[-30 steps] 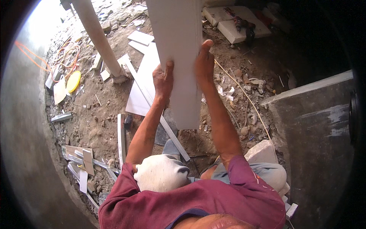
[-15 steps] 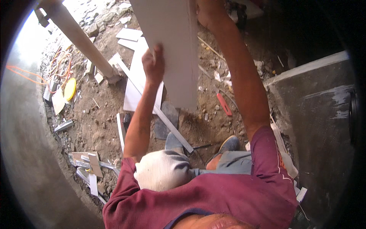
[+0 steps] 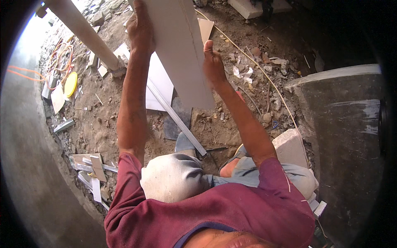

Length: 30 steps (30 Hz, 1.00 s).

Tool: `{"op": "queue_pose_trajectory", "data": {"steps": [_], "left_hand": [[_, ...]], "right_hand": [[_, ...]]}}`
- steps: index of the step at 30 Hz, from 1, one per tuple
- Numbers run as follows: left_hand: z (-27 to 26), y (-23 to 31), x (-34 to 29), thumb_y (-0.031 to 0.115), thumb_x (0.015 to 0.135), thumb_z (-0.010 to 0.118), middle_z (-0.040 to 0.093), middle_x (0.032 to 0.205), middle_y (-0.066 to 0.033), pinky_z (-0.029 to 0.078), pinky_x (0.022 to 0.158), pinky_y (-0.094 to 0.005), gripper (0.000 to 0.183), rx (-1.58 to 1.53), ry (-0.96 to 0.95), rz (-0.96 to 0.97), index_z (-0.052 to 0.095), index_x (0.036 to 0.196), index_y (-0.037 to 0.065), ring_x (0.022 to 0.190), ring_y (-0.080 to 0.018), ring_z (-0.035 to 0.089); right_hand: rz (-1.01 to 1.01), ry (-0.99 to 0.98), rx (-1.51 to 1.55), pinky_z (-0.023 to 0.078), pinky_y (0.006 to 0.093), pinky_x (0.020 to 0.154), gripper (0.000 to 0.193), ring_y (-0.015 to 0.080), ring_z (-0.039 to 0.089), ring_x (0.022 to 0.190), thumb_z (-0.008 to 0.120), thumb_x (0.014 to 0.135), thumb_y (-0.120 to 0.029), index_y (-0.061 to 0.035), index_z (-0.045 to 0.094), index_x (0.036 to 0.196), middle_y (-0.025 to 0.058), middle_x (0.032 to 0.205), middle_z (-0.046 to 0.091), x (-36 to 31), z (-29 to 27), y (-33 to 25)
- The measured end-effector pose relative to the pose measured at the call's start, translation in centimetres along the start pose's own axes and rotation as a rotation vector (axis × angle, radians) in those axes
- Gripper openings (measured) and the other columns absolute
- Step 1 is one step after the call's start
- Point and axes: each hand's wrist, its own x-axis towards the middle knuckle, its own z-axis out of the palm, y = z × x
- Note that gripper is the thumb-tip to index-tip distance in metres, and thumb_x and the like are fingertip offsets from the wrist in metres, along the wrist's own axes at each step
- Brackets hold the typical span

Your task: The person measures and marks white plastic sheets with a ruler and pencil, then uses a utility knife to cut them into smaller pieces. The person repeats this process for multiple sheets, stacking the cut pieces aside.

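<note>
A long pale grey-white board (image 3: 175,49) is held up in front of me, its near end hanging above the ground and its far end running out of view. My left hand (image 3: 140,32) is closed around its left edge, far along it. My right hand (image 3: 213,64) grips the right edge closer to me, thumb up on the board's face, its other fingers largely hidden. Beneath the board lie a white sheet (image 3: 159,89) and a perforated white metal strip (image 3: 178,118). A red utility knife (image 3: 240,96) lies partly hidden behind my right forearm.
A slanting post (image 3: 87,31) stands at the far left, near an orange cord (image 3: 53,62) and a yellow disc (image 3: 70,84). Offcuts (image 3: 97,167) lie left of my knee. A thin pale cord (image 3: 269,74) crosses the rubble. Concrete walls (image 3: 339,124) flank both sides.
My left hand has moved farther away along the board's left edge. My right hand has come nearer down its right edge. The board has shifted slightly away and tilted.
</note>
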Motion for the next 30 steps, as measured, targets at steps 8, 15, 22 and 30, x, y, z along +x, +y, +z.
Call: {"op": "queue_pose_trajectory", "data": {"steps": [8, 15, 22, 30], "left_hand": [[2.0, 1.7, -1.3, 0.069, 0.098, 0.036, 0.065, 0.083, -0.0128, 0.046, 0.073, -0.0369, 0.083, 0.351, 0.216, 0.068, 0.065, 0.109, -0.008, 0.078, -0.0192, 0.057], [1.6, 1.9, -1.3, 0.069, 0.098, 0.037, 0.063, 0.079, -0.014, 0.045, 0.073, -0.0384, 0.082, 0.415, 0.151, -0.043, 0.067, 0.099, -0.007, 0.075, -0.0206, 0.055], [0.4, 0.1, -0.8, 0.075, 0.095, 0.034, 0.064, 0.078, -0.0091, 0.045, 0.062, -0.035, 0.088, 0.366, 0.167, -0.062, 0.069, 0.099, -0.006, 0.069, -0.0158, 0.055], [-1.6, 0.5, 0.8, 0.072, 0.096, 0.036, 0.066, 0.082, -0.0084, 0.048, 0.064, -0.034, 0.082, 0.264, 0.167, 0.009, 0.067, 0.108, -0.002, 0.073, -0.015, 0.059]], "right_hand": [[-0.091, 0.207, -0.27, 0.044, 0.0462, 0.06, 0.086, 0.0262, 0.05, 0.058, 0.018, 0.101, -0.069, 0.0049, 0.052, 0.071, 0.0152, 0.059, 0.05, 0.3, 0.5, 1.3], [-0.017, 0.216, -0.191, 0.043, 0.0463, 0.058, 0.088, 0.0242, 0.049, 0.058, 0.017, 0.1, -0.07, 0.0056, 0.049, 0.068, 0.0142, 0.056, 0.05, 0.2, 0.2, 1.9], [0.098, 0.04, -0.031, 0.044, 0.0373, 0.06, 0.088, 0.0132, 0.051, 0.063, 0.017, 0.094, -0.078, -0.0001, 0.05, 0.071, 0.0031, 0.061, 0.052, -1.2, -0.7, 2.0], [0.272, -0.201, -0.036, 0.051, 0.0386, 0.068, 0.085, 0.0249, 0.061, 0.069, 0.024, 0.097, -0.074, -0.0001, 0.066, 0.09, 0.012, 0.069, 0.06, -5.0, -2.1, 6.9]]}}
